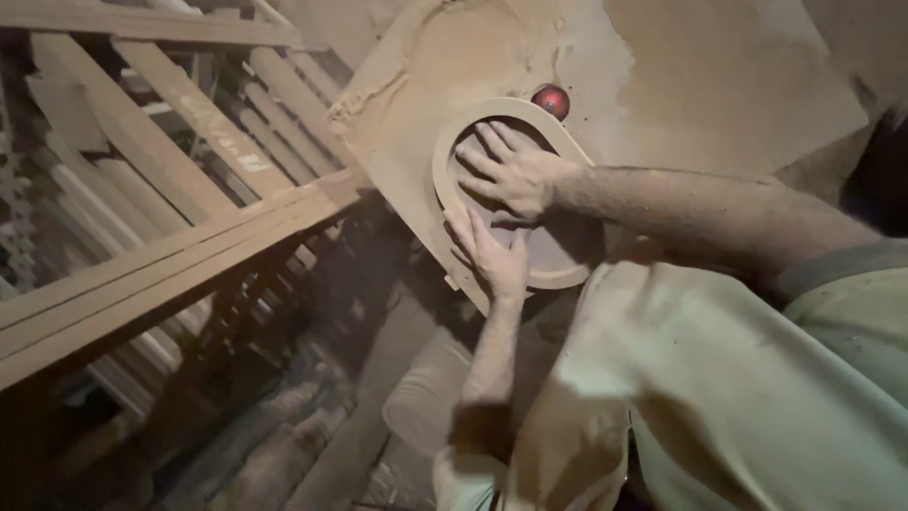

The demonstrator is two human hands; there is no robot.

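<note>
A rounded wooden piece [567, 270] with a raised ring-shaped rim [445, 156] lies on a sawdust-covered work table [719, 76]. My right hand [515, 172] rests flat inside the ring with its fingers spread, its forearm reaching in from the right. My left hand [492, 251] lies flat just below it on the same piece, fingers pointing up, its arm coming from the bottom of the view. Neither hand curls around anything. A small red round part [551, 100] sticks up from the table right at the piece's far edge.
Long wooden slats and rails [161, 255] are stacked in a rack on the left. A pale sack-like object [426, 397] and debris lie on the dark floor under the table edge. Thick sawdust is heaped on the table [454, 47]. My light shirt [719, 397] fills the lower right.
</note>
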